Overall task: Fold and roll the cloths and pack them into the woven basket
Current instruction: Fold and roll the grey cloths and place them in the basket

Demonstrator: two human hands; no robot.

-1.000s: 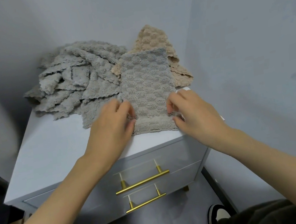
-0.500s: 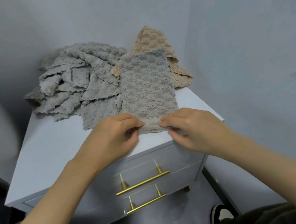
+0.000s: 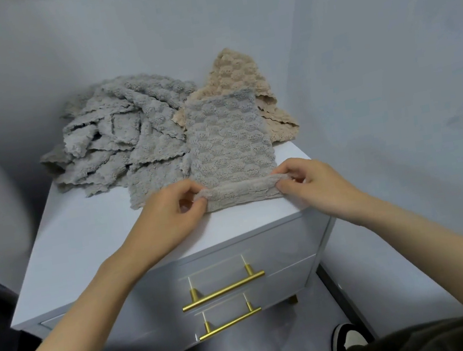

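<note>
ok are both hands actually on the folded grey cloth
Touching. The head view shows the left hand and right hand each pinching one end of the turned-up near edge of the folded grey cloth.

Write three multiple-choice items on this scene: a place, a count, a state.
1. The beige cloth lies: A) in a drawer B) behind the folded grey cloth C) on the floor.
2. How many gold drawer handles show? A) one B) two C) four.
3. The grey cloth's near edge is: A) flat, untouched B) tied in a knot C) turned up, pinched by the left hand and right hand.
Key: B, its peak rises beyond the grey strip; B, two bars cross the cabinet front; C, fingers pinch both turned-up ends.
</note>
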